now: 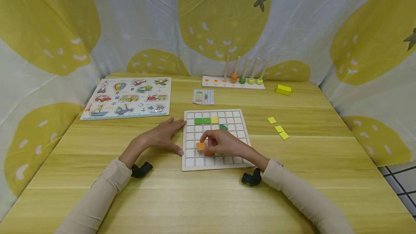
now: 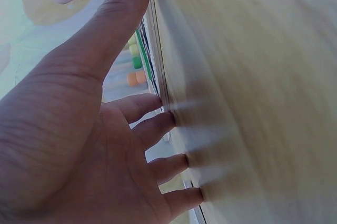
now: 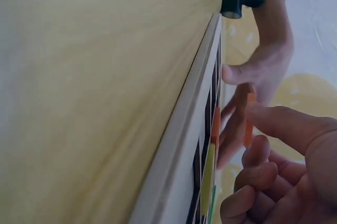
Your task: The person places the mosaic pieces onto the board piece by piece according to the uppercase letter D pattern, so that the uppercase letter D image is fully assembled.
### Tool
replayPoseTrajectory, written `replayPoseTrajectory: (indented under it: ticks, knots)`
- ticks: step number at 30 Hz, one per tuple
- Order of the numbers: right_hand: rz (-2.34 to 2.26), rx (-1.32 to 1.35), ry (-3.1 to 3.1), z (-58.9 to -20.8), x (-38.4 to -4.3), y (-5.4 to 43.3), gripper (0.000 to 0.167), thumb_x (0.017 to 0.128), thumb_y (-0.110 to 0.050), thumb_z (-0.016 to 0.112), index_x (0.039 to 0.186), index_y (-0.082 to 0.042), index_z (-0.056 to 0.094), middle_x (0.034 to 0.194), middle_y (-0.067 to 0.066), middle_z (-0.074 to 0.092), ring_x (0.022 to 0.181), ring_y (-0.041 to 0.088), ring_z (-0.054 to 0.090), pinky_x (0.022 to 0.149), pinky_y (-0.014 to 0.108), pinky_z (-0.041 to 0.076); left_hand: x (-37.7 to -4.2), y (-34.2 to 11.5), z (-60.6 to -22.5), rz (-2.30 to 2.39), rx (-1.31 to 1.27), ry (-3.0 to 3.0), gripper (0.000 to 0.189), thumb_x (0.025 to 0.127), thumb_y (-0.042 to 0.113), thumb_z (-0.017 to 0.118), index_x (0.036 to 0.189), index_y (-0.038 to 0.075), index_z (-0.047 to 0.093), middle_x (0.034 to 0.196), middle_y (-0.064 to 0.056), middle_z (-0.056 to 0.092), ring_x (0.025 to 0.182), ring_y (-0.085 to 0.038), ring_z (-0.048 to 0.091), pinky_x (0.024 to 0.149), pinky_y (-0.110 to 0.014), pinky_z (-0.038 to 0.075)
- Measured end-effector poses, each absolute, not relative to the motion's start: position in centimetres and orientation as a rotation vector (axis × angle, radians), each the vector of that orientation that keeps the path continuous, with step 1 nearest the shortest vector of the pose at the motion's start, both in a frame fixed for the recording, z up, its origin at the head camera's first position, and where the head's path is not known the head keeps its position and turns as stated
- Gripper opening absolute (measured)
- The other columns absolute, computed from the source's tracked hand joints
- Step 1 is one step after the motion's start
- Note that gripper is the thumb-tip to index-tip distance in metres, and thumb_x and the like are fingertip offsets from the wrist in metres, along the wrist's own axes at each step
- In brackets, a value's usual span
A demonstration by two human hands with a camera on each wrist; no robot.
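Over the lower left of the white grid board [image 1: 191, 162], my right hand [image 1: 224, 142] pinches a square orange tile [image 1: 200, 146] between thumb and fingers. The right wrist view shows that tile [image 3: 249, 120] edge-on, above the board's surface. My left hand [image 1: 165, 135] is spread at the board's left edge, fingertips on the table and thumb near the lower left side. On the board lie two green square tiles [image 1: 202, 121], a yellow tile [image 1: 214, 120] and a dark green rounded piece [image 1: 223, 127]. An orange-red piece [image 1: 209, 154] and a yellow-green one are partly hidden under my right hand.
Three yellow tiles [image 1: 279, 129] lie right of the board, with a yellow block [image 1: 283, 90] farther back. Behind the board are a small printed pattern card [image 1: 203, 96] and a peg stand [image 1: 233, 82] with coloured beads. A picture puzzle [image 1: 126, 98] lies at the left.
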State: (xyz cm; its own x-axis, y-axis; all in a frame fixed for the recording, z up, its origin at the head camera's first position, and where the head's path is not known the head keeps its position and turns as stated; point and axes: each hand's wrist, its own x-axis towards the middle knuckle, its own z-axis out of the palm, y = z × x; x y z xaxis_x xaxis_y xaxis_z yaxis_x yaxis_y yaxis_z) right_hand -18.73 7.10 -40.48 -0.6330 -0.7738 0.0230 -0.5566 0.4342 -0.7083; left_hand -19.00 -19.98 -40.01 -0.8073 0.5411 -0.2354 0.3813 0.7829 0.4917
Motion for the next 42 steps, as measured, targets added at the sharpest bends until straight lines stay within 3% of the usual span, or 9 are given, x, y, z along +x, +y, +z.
replayPoseTrajectory:
  ticks: [23, 42]
  knots:
    - [-0.671, -1.146, 2.542, -40.5, -17.9, 6.0, 0.022, 0.084, -0.028, 0.075, 0.1, -0.017, 0.066, 0.065, -0.009, 0.051, 0.058, 0.004, 0.045, 0.057, 0.02, 0.039, -19.1, -20.0, -40.1, 0.587, 0.715, 2.617, 0.11, 0.07, 0.055, 0.079, 0.152, 0.006, 0.024, 0.158, -0.017, 0.018, 0.144, -0.047, 0.003, 0.111, -0.066, 0.008]
    - [-0.843, -1.113, 2.481, -40.1, -18.7, 8.0, 0.026, 0.086, -0.026, 0.072, 0.109, -0.014, 0.065, 0.071, -0.008, 0.057, 0.06, 0.007, 0.051, 0.057, 0.022, 0.042, -19.2, -20.0, -40.4, 0.604, 0.705, 2.612, 0.111, 0.069, 0.056, 0.079, 0.152, 0.007, 0.024, 0.159, -0.016, 0.017, 0.144, -0.046, 0.001, 0.111, -0.066, 0.006]
